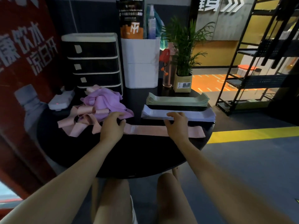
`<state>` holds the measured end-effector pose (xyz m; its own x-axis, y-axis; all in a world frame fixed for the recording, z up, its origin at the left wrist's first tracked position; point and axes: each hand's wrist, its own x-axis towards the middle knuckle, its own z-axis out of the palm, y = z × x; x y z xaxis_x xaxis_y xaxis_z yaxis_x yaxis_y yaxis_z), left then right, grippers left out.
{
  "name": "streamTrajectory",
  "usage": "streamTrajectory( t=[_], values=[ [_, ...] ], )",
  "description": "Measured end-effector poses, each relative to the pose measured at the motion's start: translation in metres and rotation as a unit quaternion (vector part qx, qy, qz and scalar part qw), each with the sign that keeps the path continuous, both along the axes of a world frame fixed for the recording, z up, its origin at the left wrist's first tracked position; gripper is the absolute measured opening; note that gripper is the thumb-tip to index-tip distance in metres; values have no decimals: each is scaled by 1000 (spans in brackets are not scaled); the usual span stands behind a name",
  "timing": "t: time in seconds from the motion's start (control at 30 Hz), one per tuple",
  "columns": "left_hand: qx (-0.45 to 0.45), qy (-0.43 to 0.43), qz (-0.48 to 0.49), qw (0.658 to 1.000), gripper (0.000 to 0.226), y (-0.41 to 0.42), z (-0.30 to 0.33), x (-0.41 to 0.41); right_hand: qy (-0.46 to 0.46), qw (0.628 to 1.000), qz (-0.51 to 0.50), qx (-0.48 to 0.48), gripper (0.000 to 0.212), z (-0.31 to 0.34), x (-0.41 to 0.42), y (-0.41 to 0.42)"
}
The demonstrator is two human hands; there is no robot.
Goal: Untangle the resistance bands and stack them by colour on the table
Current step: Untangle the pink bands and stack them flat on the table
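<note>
- Tangled heap [97, 110], left of the flat pink band: I log soft, matte elastic strips, lilac ones bunched on top, pink ones looped and curled below, all on the round black table [137, 156].
- Left hand [111, 125], on the flat pink band's left end: fingers curled down over the strip; I read it as gripping that end against the tabletop.
- Flat pink band [145, 130]: one long, thin, smooth strip, laid straight across the table's near side, its right end squared off.
- Right hand [176, 125], on the flat pink band's right half: fingers bent, tips at the lavender stack's near edge; whether they pinch anything I cannot tell.
- Lavender stack [194, 113], just behind the flat pink band: flat strips piled evenly, ends flared.
- Green stack [178, 101], further behind the flat pink band: pale green strips, same flared outline, neatly layered.
</note>
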<state>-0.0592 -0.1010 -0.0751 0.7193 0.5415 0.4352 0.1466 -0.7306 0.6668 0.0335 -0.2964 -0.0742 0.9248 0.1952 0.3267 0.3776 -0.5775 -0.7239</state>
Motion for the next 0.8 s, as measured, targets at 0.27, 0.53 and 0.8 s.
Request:
streamTrajectory(
  t=[0.27,0.53,0.8],
  values=[
    [94,42,16,995,29,56,10,-30,32,988,147,-33,30,4,-12,91],
    [88,83,11,993,41,88,1,-56,10,943,330,-46,13,2,-34,148],
    [101,133,9,986,33,97,0,-51,-28,900,416,-126,17,4,-35,155]
  ],
)
